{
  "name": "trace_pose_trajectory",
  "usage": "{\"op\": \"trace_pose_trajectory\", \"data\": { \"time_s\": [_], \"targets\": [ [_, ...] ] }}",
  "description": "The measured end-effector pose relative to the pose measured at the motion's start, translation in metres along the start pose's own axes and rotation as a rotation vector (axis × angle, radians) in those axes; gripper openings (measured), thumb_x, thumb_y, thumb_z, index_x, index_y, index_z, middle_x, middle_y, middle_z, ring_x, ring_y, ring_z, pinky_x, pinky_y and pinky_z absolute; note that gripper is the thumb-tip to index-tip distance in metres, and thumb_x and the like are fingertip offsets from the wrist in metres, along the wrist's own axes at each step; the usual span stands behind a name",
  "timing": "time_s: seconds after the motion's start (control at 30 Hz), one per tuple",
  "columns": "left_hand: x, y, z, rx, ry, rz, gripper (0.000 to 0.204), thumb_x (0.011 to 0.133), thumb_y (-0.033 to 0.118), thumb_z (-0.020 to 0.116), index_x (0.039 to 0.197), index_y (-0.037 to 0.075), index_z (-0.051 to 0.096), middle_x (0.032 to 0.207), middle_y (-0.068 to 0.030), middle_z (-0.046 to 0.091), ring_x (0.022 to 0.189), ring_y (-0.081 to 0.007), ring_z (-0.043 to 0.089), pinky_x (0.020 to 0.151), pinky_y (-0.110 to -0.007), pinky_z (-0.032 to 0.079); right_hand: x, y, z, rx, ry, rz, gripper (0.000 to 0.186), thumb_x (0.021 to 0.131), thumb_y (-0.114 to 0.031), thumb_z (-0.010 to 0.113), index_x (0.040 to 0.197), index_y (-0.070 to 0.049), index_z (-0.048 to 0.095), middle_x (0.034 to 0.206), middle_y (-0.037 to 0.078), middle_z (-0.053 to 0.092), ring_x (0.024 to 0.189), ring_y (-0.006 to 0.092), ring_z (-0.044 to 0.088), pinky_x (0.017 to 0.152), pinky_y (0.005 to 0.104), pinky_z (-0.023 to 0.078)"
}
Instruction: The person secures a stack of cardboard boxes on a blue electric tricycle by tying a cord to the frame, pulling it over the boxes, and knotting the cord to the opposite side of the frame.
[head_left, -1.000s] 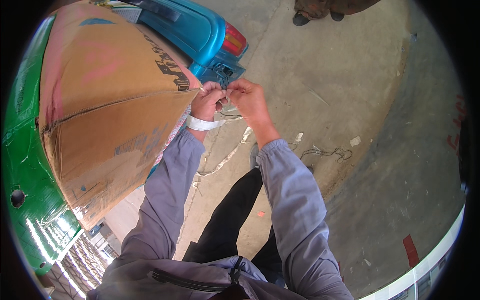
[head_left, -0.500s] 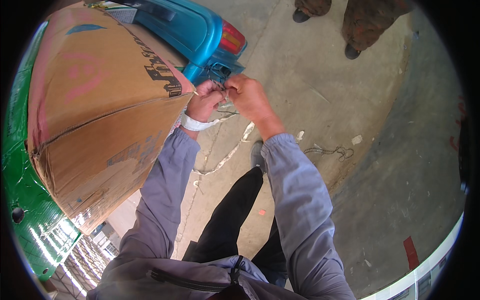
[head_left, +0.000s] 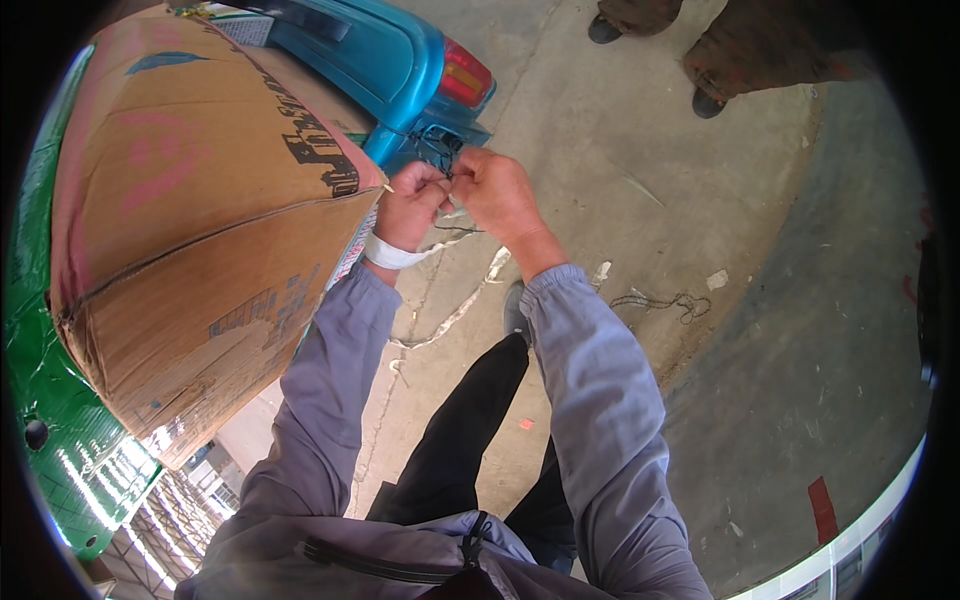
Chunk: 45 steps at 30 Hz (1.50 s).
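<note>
My left hand [head_left: 408,207] and my right hand [head_left: 497,197] meet close together, fingers pinched, just below the rear corner of a blue vehicle body [head_left: 395,70]. Between their fingertips is a thin dark cord [head_left: 446,160], running up to a bracket on that corner. The fingers partly hide the cord. A white band [head_left: 394,252] circles my left wrist. Left of my left hand, close by, is the corner of a large brown cardboard box [head_left: 200,230]. A red and orange tail light [head_left: 465,75] sits above my hands.
A whitish strip [head_left: 455,320] loops below my hands. A thin tangled cord [head_left: 660,302] lies on the concrete floor [head_left: 620,150]. Another person's legs and shoes [head_left: 708,103] are at the top right. Green sheeting [head_left: 60,480] shows behind the box. Red tape [head_left: 822,508] marks the lower right floor.
My hands stay together at the cord, with only slight finger movement. The other person's nearer leg has shifted a little to the right.
</note>
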<state>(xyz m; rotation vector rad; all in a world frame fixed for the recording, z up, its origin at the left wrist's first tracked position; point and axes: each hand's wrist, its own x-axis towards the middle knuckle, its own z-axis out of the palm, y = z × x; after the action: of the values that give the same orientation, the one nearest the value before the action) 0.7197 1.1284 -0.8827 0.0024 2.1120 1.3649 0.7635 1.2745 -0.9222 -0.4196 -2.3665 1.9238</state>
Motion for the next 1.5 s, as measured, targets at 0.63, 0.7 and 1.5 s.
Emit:
{"op": "trace_pose_trajectory", "data": {
  "time_s": [0.63, 0.7, 1.5],
  "targets": [
    [-0.012, 0.0, 0.014, -0.656, 0.019, -0.297, 0.009, 0.096, 0.015, 0.061, 0.094, 0.006, 0.062, 0.077, -0.0023, 0.062, 0.056, -0.0116, 0.056, 0.045, -0.025, 0.039, -0.039, -0.002, 0.005, 0.14, 0.027, 0.161, 0.009, 0.075, -0.009, 0.065, 0.077, 0.0, 0.064, 0.071, 0.017, 0.064, 0.062, 0.0262, 0.062, 0.059, 0.0382, 0.048],
    [-0.008, -0.004, 0.013, -0.577, 0.002, -0.293, 0.011, 0.096, 0.017, 0.06, 0.091, 0.007, 0.062, 0.075, -0.0019, 0.062, 0.055, -0.0109, 0.055, 0.045, -0.024, 0.038, -0.039, -0.006, 0.008, 0.147, 0.0, 0.201, 0.008, 0.074, -0.009, 0.064, 0.077, -0.001, 0.064, 0.072, 0.018, 0.065, 0.064, 0.028, 0.064, 0.061, 0.0392, 0.049],
    [-0.032, 0.01, 0.015, -0.345, 0.11, -0.303, 0.022, 0.1, 0.025, 0.055, 0.09, 0.007, 0.06, 0.073, -0.0017, 0.06, 0.054, -0.0101, 0.054, 0.045, -0.025, 0.037, -0.048, 0.01, 0.013, 0.624, 0.041, 0.349, 0.013, 0.087, -0.01, 0.062, 0.08, 0.0, 0.066, 0.07, 0.009, 0.064, 0.067, 0.0169, 0.059, 0.063, 0.0317, 0.046]
  ]
}}
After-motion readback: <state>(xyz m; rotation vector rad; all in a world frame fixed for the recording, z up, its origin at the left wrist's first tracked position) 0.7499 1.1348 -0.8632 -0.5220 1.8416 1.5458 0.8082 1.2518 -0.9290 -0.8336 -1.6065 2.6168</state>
